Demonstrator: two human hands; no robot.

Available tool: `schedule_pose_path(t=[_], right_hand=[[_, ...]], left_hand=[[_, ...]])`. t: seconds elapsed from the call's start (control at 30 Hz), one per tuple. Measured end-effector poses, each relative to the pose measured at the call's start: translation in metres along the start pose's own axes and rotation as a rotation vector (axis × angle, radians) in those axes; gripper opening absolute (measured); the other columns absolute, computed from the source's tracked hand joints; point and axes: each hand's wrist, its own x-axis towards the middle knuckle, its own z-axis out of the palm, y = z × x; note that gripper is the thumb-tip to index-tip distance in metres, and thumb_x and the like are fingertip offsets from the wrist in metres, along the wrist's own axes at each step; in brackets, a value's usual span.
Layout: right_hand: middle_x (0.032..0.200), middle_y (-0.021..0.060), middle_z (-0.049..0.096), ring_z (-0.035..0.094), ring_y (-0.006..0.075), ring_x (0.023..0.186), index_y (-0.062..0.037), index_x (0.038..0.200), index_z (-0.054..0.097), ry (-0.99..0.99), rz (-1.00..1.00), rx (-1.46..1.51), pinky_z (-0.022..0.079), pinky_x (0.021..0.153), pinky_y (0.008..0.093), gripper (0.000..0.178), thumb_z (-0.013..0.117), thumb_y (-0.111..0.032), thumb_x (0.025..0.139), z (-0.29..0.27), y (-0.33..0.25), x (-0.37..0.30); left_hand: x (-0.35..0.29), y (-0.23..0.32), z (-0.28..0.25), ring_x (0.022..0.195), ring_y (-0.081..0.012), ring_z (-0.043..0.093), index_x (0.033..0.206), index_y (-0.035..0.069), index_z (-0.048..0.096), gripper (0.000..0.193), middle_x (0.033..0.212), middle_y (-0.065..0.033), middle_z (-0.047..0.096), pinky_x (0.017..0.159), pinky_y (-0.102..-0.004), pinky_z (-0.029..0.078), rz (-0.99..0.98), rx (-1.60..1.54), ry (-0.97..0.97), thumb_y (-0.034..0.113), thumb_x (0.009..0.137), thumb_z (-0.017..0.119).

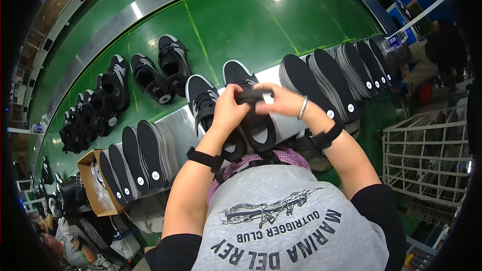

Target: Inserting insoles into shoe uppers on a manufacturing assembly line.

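Two black-and-grey shoes lie side by side in front of me, toes pointing away: the left shoe (201,90) and the right shoe (238,72). Both my hands are over the right shoe. My left hand (230,109) is closed, thumb and fingers pinching a dark piece at the shoe's tongue and upper opening. From the other side my right hand (282,101), blurred by motion, has its fingers closed on the same dark piece. Whether that piece is a strap or the tongue I cannot tell. A pale insole shows inside the right shoe's heel.
Stacked black insoles (150,155) line the metal ledge on my left; more insole stacks (329,83) stand on my right. Beyond is a green conveyor belt (226,20) carrying several shoes (173,65). A cardboard box (95,183) sits far left, a wire cart (424,155) right. Other people are nearby.
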Motion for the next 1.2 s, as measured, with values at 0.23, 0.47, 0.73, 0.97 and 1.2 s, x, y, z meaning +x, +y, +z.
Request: schedule_pose_path(t=[0.23, 0.47, 0.73, 0.97, 1.2], right_hand=[[0.113, 0.0135, 0.050, 0.047, 0.0293, 0.104, -0.0064, 0.107, 0.050, 0.261, -0.216, -0.385, 0.037, 0.088, 0.0347, 0.045, 0.064, -0.013, 0.065, 0.024, 0.051, -0.007], [0.107, 0.0063, 0.052, 0.048, 0.0119, 0.095, 0.0019, 0.102, 0.055, 0.067, 0.320, 0.434, 0.038, 0.083, 0.0244, 0.028, 0.051, -0.020, 0.084, 0.013, 0.041, 0.008], [0.098, 0.0082, 0.055, 0.055, 0.0261, 0.085, -0.0113, 0.097, 0.058, 0.338, -0.165, -0.477, 0.045, 0.072, 0.0330, 0.030, 0.064, -0.017, 0.069, 0.020, 0.011, -0.013], [0.099, 0.0067, 0.053, 0.048, 0.0280, 0.097, -0.0105, 0.077, 0.058, 0.406, -0.285, -0.651, 0.038, 0.080, 0.0375, 0.010, 0.062, -0.014, 0.068, 0.013, 0.011, -0.005], [0.078, 0.0080, 0.056, 0.054, 0.0249, 0.078, -0.0049, 0.076, 0.056, 0.129, -0.224, -0.172, 0.042, 0.069, 0.0329, 0.006, 0.057, -0.010, 0.073, 0.027, -0.032, -0.033]], left_hand=[[0.003, 0.006, -0.002, 0.064, -0.0181, 0.051, 0.078, 0.002, 0.046, 0.031, 0.068, -0.0087, 0.052, 0.061, -0.0284, 0.042, 0.183, 0.142, -0.023, 0.010, 0.060, 0.070], [0.021, -0.005, -0.003, 0.065, -0.0052, 0.047, 0.081, 0.004, 0.051, 0.013, 0.072, 0.0022, 0.052, 0.058, -0.0199, 0.038, -0.190, -0.383, -0.220, 0.013, 0.077, 0.060], [0.021, 0.001, -0.002, 0.065, -0.0082, 0.045, 0.086, 0.001, 0.051, 0.017, 0.072, -0.0018, 0.052, 0.057, -0.0209, 0.036, -0.268, -0.462, -0.203, 0.013, 0.074, 0.055], [0.028, 0.005, 0.004, 0.064, -0.0094, 0.048, 0.088, 0.000, 0.051, 0.019, 0.073, -0.0039, 0.054, 0.056, -0.0232, 0.038, -0.260, -0.382, -0.235, 0.012, 0.073, 0.052], [0.016, -0.008, 0.006, 0.079, -0.0187, 0.055, 0.097, -0.001, 0.049, 0.030, 0.081, -0.0113, 0.056, 0.065, -0.0288, 0.045, -0.037, -0.172, -0.088, 0.017, 0.074, 0.057]])
